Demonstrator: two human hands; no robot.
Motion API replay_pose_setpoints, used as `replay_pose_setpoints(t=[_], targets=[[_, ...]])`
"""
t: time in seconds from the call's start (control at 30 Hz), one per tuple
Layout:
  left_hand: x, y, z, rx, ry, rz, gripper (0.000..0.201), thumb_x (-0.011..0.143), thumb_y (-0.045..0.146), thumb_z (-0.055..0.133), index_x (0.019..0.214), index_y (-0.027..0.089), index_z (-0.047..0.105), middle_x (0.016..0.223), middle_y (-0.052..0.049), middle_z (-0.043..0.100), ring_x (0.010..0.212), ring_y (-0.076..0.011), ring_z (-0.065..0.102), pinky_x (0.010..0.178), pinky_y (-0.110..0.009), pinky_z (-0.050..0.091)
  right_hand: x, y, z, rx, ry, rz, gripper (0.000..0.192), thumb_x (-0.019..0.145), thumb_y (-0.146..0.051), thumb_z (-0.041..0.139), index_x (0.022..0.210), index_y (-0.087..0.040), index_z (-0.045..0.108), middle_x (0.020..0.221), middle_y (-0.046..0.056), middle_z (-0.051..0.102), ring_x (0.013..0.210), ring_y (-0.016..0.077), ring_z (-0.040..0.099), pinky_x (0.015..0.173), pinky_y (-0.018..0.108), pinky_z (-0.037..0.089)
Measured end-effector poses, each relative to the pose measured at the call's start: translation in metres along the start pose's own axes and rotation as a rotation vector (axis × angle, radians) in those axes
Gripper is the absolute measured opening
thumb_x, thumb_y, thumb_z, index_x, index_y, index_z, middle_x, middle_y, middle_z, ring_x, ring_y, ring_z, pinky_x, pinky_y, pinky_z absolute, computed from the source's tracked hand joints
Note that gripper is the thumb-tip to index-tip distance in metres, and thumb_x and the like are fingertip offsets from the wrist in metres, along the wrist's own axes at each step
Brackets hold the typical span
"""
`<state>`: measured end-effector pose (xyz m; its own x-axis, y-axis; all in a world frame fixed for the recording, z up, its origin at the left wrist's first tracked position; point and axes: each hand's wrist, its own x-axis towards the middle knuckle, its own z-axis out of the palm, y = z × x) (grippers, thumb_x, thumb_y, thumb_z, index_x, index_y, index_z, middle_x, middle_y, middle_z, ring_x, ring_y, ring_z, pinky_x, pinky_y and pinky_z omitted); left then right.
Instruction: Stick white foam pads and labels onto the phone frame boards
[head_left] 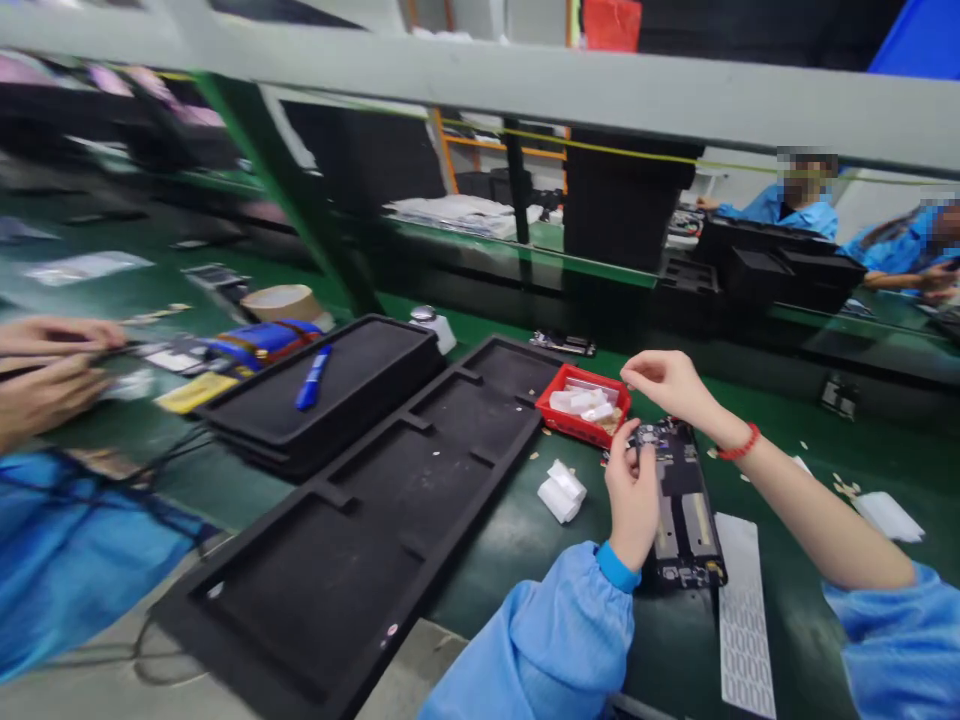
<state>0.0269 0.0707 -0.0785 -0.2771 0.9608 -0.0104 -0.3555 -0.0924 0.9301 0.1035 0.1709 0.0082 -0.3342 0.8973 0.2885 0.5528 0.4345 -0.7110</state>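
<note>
An opened phone [679,500], its circuit board and inner parts showing, lies tilted lengthwise on the green bench. My left hand [632,495] grips its upper left edge, the thumb near the board. Beyond the phone's top end my right hand [671,385] is raised, thumb and fingertips pinched together beside a red tray [556,418]. Whatever sits in that pinch, if anything, is too small to make out. Small clear bags [585,400] and pale bits fill the tray. A sheet of label stickers [742,600] lies just right of the phone.
A long black foam tray [420,480] runs along my left, with stacked black trays [322,385] and a blue marker [313,378] behind. Crumpled white wrap [562,492] lies near my left hand. A co-worker's hands [52,370] work at far left. A circuit board [562,344] lies behind.
</note>
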Motion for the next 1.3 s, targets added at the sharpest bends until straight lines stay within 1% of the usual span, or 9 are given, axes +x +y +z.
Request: replay_pose_setpoints(t=[0.13, 0.2, 0.27, 0.37, 0.5, 0.73, 0.93, 1.03, 1.3], targets=[[-0.014, 0.016, -0.003, -0.026, -0.043, 0.045, 0.037, 0.09, 0.027, 0.061, 0.126, 0.019, 0.059, 0.097, -0.005, 0.077, 0.086, -0.0167, 0.074, 0.077, -0.025, 0.058, -0.098, -0.012, -0.023, 0.014, 0.301, 0.036, 0.012, 0.094, -0.027, 0.062, 0.088, -0.019, 0.068, 0.093, 0.006, 0.069, 0.088, 0.018, 0.068, 0.079, 0.031, 0.058], [-0.021, 0.022, -0.004, 0.016, -0.083, 0.178, 0.033, 0.091, 0.025, 0.062, 0.124, 0.02, 0.061, 0.098, -0.005, 0.079, 0.084, -0.0175, 0.077, 0.076, -0.025, 0.061, -0.129, -0.021, -0.023, 0.026, 0.37, 0.009, 0.008, 0.091, -0.024, 0.067, 0.085, -0.021, 0.07, 0.092, 0.005, 0.066, 0.09, 0.0183, 0.066, 0.079, 0.032, 0.057], [-0.027, 0.025, -0.004, 0.055, -0.091, 0.276, 0.03, 0.092, 0.023, 0.062, 0.122, 0.02, 0.062, 0.097, -0.005, 0.08, 0.082, -0.0172, 0.078, 0.073, -0.023, 0.062, -0.143, -0.027, -0.021, 0.03, 0.39, -0.011, 0.005, 0.087, -0.021, 0.071, 0.083, -0.023, 0.073, 0.095, 0.005, 0.062, 0.094, 0.0187, 0.064, 0.082, 0.033, 0.055], [-0.032, 0.027, -0.004, 0.124, -0.069, 0.38, 0.027, 0.093, 0.021, 0.063, 0.12, 0.02, 0.062, 0.102, -0.006, 0.08, 0.087, -0.0182, 0.079, 0.079, -0.024, 0.064, -0.144, -0.03, -0.019, 0.032, 0.406, -0.007, 0.004, 0.083, -0.019, 0.076, 0.083, -0.023, 0.076, 0.104, 0.006, 0.058, 0.098, 0.019, 0.063, 0.086, 0.034, 0.055], [-0.035, 0.026, -0.005, 0.213, -0.064, 0.483, 0.033, 0.093, 0.016, 0.063, 0.125, 0.02, 0.061, 0.109, -0.007, 0.079, 0.094, -0.0192, 0.079, 0.085, -0.027, 0.064, -0.14, -0.033, -0.018, 0.047, 0.414, 0.006, 0.008, 0.082, -0.016, 0.077, 0.08, -0.024, 0.076, 0.117, 0.007, 0.06, 0.11, 0.0216, 0.061, 0.098, 0.039, 0.053], [-0.041, 0.031, -0.007, 0.282, -0.011, 0.53, 0.038, 0.09, 0.01, 0.065, 0.127, 0.019, 0.062, 0.111, -0.006, 0.079, 0.092, -0.0176, 0.079, 0.082, -0.024, 0.065, -0.141, -0.033, -0.014, 0.129, 0.397, 0.006, 0.013, 0.084, -0.013, 0.073, 0.078, -0.025, 0.074, 0.123, 0.006, 0.063, 0.11, 0.0238, 0.065, 0.103, 0.045, 0.053], [-0.046, 0.038, -0.005, 0.309, 0.06, 0.595, 0.039, 0.088, 0.008, 0.066, 0.126, 0.018, 0.065, 0.1, -0.003, 0.081, 0.076, -0.0141, 0.079, 0.068, -0.017, 0.064, -0.142, -0.041, -0.009, 0.164, 0.429, -0.018, 0.017, 0.084, -0.008, 0.072, 0.081, -0.025, 0.073, 0.124, 0.007, 0.062, 0.111, 0.0255, 0.065, 0.097, 0.046, 0.058], [-0.048, 0.038, -0.004, 0.325, 0.097, 0.622, 0.038, 0.089, 0.01, 0.067, 0.126, 0.018, 0.066, 0.098, -0.003, 0.081, 0.073, -0.0151, 0.079, 0.063, -0.018, 0.064, -0.144, -0.046, -0.006, 0.18, 0.456, -0.006, 0.019, 0.083, -0.006, 0.071, 0.081, -0.025, 0.073, 0.122, 0.007, 0.063, 0.11, 0.0254, 0.066, 0.094, 0.045, 0.059], [-0.049, 0.037, -0.002, 0.323, 0.144, 0.664, 0.044, 0.084, 0.006, 0.069, 0.126, 0.019, 0.067, 0.095, -0.001, 0.082, 0.07, -0.0129, 0.078, 0.066, -0.017, 0.064, -0.144, -0.051, -0.004, 0.216, 0.469, 0.001, 0.02, 0.083, -0.005, 0.07, 0.082, -0.025, 0.072, 0.119, 0.008, 0.065, 0.099, 0.0233, 0.069, 0.084, 0.041, 0.063]])
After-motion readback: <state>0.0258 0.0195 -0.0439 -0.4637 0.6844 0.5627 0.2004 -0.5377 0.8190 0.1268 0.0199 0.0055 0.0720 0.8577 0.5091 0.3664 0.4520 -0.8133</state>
